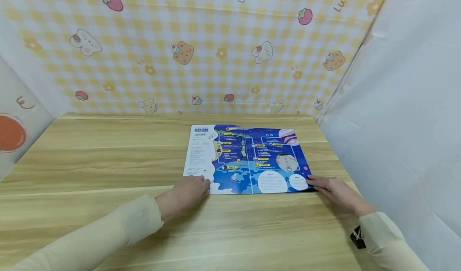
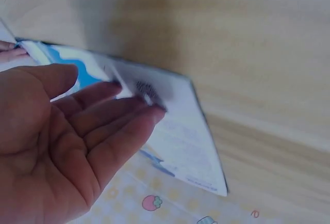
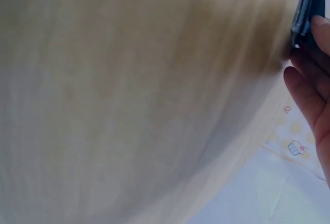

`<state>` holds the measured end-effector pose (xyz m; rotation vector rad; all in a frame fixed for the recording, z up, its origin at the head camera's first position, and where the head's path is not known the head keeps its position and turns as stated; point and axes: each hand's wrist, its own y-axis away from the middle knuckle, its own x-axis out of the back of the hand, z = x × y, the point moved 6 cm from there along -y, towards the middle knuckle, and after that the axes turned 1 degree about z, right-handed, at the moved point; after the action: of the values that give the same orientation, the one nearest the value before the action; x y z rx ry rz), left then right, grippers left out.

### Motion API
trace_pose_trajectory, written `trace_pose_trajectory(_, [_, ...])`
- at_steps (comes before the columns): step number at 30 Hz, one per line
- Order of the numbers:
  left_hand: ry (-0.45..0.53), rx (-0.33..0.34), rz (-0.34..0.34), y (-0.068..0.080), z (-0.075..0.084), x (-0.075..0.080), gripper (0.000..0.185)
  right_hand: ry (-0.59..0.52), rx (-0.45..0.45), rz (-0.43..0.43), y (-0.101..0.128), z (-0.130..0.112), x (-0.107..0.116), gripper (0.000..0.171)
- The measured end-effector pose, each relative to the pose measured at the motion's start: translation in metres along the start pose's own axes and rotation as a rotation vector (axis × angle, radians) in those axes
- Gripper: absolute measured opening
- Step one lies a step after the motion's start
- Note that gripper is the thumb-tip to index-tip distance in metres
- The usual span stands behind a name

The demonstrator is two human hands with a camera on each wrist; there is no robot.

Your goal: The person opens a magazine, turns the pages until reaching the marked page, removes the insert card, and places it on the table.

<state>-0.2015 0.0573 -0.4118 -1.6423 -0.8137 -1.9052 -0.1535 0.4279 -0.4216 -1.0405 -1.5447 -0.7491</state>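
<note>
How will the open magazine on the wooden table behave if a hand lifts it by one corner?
The magazine looks thin and lies flat, so it would probably sag and feel light. Its pages seem glossy, so they may slip on the table. The left hand and right hand touch its near corners, which probably keeps it from sliding.

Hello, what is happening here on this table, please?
A person sits at a wooden table with an open illustrated magazine lying flat on it, showing blue pages. The left hand rests with straight fingers on the near left corner of the magazine. The right hand touches the near right corner with its fingertips. Neither hand is lifting a page right now. A checked cloth with cartoon animals hangs behind the table.
</note>
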Motion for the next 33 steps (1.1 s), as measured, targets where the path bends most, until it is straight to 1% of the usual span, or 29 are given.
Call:
trace_pose_trajectory(4, [0.022, 0.007, -0.037, -0.01, 0.0, 0.005, 0.021, 0.031, 0.001, 0.031, 0.001, -0.001, 0.001, 0.03])
trace_pose_trajectory(6, [0.017, 0.012, -0.064, -0.014, 0.001, 0.006, 0.022, 0.049, 0.004, 0.055, 0.001, -0.001, 0.0, 0.028])
trace_pose_trajectory(9, [0.028, 0.032, -0.11, -0.021, 0.0, 0.005, 0.022, 0.078, 0.014, 0.118, 0.003, -0.001, 0.001, 0.026])
trace_pose_trajectory(13, [0.057, 0.081, -0.153, -0.028, -0.001, 0.005, 0.024, 0.112, 0.038, 0.226, 0.005, -0.003, 0.006, 0.022])
trace_pose_trajectory(15, [0.059, 0.099, -0.144, -0.031, 0.0, 0.006, 0.026, 0.124, 0.045, 0.262, 0.006, -0.003, 0.009, 0.022])
trace_pose_trajectory(17, [0.051, 0.109, -0.111, -0.034, 0.004, 0.009, 0.027, 0.136, 0.048, 0.29, 0.007, -0.003, 0.011, 0.022])
trace_pose_trajectory(19, [0.038, 0.096, -0.056, -0.039, 0.011, 0.011, 0.028, 0.141, 0.051, 0.306, 0.007, -0.003, 0.012, 0.022])
trace_pose_trajectory(22, [0.037, 0.031, 0.02, -0.051, 0.033, 0.014, 0.027, 0.147, 0.053, 0.322, 0.007, -0.003, 0.014, 0.023])
trace_pose_trajectory(24, [0.037, -0.039, 0.048, -0.062, 0.052, 0.013, 0.03, 0.15, 0.059, 0.336, 0.008, -0.004, 0.015, 0.023])
trace_pose_trajectory(27, [0.048, -0.136, 0.043, -0.081, 0.087, 0.008, 0.037, 0.144, 0.074, 0.373, 0.009, -0.007, 0.016, 0.025])
trace_pose_trajectory(29, [0.057, -0.184, 0.023, -0.094, 0.11, 0.003, 0.042, 0.137, 0.084, 0.397, 0.01, -0.01, 0.016, 0.027])
trace_pose_trajectory(31, [0.073, -0.215, 0.004, -0.105, 0.131, -0.002, 0.045, 0.135, 0.09, 0.412, 0.011, -0.012, 0.015, 0.028])
trace_pose_trajectory(33, [0.072, -0.242, 0.0, -0.116, 0.149, -0.006, 0.047, 0.132, 0.086, 0.414, 0.011, -0.013, 0.014, 0.028])
